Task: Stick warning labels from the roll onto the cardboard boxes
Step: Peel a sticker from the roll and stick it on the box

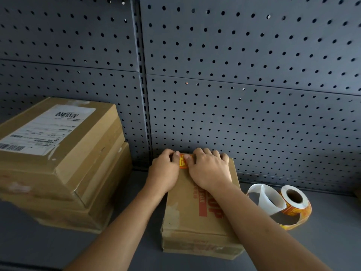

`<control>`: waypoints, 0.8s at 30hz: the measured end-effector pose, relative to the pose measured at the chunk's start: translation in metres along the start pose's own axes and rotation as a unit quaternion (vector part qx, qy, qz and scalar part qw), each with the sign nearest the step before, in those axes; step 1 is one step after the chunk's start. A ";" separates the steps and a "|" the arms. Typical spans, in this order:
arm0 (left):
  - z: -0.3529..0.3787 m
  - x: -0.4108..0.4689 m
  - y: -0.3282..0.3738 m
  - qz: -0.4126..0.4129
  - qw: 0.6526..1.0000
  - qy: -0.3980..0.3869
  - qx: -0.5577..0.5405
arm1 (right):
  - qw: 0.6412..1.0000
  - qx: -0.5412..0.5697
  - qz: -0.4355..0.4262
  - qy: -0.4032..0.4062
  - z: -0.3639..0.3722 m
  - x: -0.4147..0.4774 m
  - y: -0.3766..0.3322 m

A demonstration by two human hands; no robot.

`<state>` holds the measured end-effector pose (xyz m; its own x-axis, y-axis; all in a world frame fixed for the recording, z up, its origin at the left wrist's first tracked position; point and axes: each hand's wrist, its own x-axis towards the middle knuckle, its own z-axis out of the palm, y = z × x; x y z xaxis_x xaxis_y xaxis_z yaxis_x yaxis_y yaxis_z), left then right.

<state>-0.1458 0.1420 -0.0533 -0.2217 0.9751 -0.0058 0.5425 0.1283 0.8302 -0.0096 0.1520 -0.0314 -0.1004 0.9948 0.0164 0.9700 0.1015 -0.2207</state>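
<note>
Pressing down a warning label (183, 162) looks like the step in hand. It sits at the far end of the small cardboard box (197, 208), right betw. the two sets of fingertips. The left hand (166, 173) lies w/ fingers curled together, tips on the label's left edge; the right hand (210, 169) is flat on the lid, fingers side by side, thumb and forefinger on the label's right edge. Neither hand clamps anything; both just bear down on label & box top.

The label is orange-red w/ yellow, small, only partly visible under the fingertips, so I can't tell if it's fully flat or straight. The box under the palms is brown, a bit scuffed, red print running along the lid toward the wrists.

The label roll (293, 202) lies well to the right of the right hand, on the grey shelf (48, 247), w/ a loose white curl of backing strip (265, 198) trailing off it. Left of the left hand, apart from it, stands a stack of larger boxes (60, 163); the top one has a white shipping slip but no warning label that I can see.

Next move, I'd guess: smooth the label out from the fingertips, let go, reach right for the roll, peel a fresh one for the stack. That needs a clean peel so the sticker doesn't fold on itself.
</note>
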 end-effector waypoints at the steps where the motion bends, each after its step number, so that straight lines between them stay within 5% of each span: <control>1: 0.001 0.000 -0.001 0.003 1.000 0.003 0.005 | 1.000 0.005 0.000 0.001 0.000 0.000 0.000; 24: -0.002 -0.003 -0.001 -0.004 0.999 -0.037 0.007 | 0.999 0.032 0.009 0.017 0.003 0.003 0.003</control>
<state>-0.1475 0.1383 -0.0526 -0.1653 0.9847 -0.0544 0.5525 0.1381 0.8220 -0.0072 0.1558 -0.0347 -0.0754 0.9962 0.0441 0.9554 0.0848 -0.2830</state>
